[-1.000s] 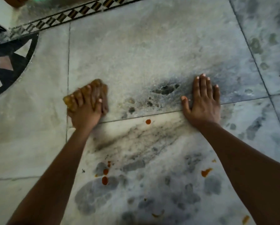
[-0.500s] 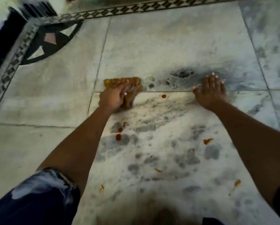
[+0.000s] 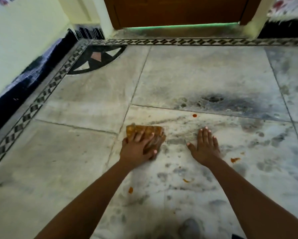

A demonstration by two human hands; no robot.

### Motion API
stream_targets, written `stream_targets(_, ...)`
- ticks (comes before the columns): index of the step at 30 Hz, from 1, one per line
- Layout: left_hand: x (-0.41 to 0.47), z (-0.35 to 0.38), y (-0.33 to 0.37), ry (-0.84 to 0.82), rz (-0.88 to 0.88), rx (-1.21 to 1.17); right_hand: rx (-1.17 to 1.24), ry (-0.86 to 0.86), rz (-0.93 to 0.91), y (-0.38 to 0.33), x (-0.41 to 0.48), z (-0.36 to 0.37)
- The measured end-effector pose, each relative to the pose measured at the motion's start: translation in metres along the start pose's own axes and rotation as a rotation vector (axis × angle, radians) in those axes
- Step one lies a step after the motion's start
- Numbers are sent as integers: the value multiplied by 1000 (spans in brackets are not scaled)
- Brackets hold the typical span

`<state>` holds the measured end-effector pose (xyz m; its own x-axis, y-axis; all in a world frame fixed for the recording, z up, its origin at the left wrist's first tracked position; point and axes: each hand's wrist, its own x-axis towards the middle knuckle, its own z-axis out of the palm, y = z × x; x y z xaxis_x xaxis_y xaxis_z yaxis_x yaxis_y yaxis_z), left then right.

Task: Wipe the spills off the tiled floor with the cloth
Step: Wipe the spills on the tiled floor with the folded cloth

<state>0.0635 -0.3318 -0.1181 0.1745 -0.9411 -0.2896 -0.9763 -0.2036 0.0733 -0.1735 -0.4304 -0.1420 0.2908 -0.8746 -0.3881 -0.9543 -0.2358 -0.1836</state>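
A crumpled orange-brown cloth lies bunched on the veined marble tiled floor, just right of a grout seam. The left hand presses flat on it, fingers straight and spread. The right hand rests nearby, palm down, fingers extended on bare stone. Small glossy red-orange spills dot the surrounding tile. A chequered inlaid border runs before a wooden door.
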Motion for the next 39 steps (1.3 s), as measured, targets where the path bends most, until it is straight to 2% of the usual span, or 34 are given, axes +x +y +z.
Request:
stream_targets(2,-8,9,-13,136,38,70,3,75,17,-3,3,11)
stream_targets(4,-1,15,-32,198,-16,62,4,137,9,-2,1,17)
stream_targets(9,82,-6,-33,116,-203,21,25,207,-31,3,2,25)
stream_targets(12,115,-10,15,47,-147,-2,21,250,-27,4,3,30)
stream_targets(15,77,5,47,59,58,32,27,215,-31,4,1,26)
stream_targets(18,14,26,23,171,230,31,22,205,-30,5,2,25)
stream_targets(20,-7,31,-14,163,225,69,7,183,-27,5,1,25)
stream_targets(22,5,24,-41,144,103,53,6,148,-24,6,2,24)
stream_targets(25,66,0,-38,97,-106,37,0,67,-13,6,5,17)
stream_targets(27,106,-12,-16,76,-164,12,8,5,-9,5,6,13)
stream_targets(29,113,-12,12,58,-103,28,29,-23,-7,5,6,10)
stream_targets(32,57,10,38,71,130,70,38,-47,-6,3,5,6)
stream_targets(35,-12,30,15,109,308,105,45,-50,-8,3,4,5)
stream_targets(37,-22,33,-22,115,261,130,45,-49,-10,3,4,5)
stream_targets(39,1,22,-50,115,110,99,36,-37,-10,3,3,6)
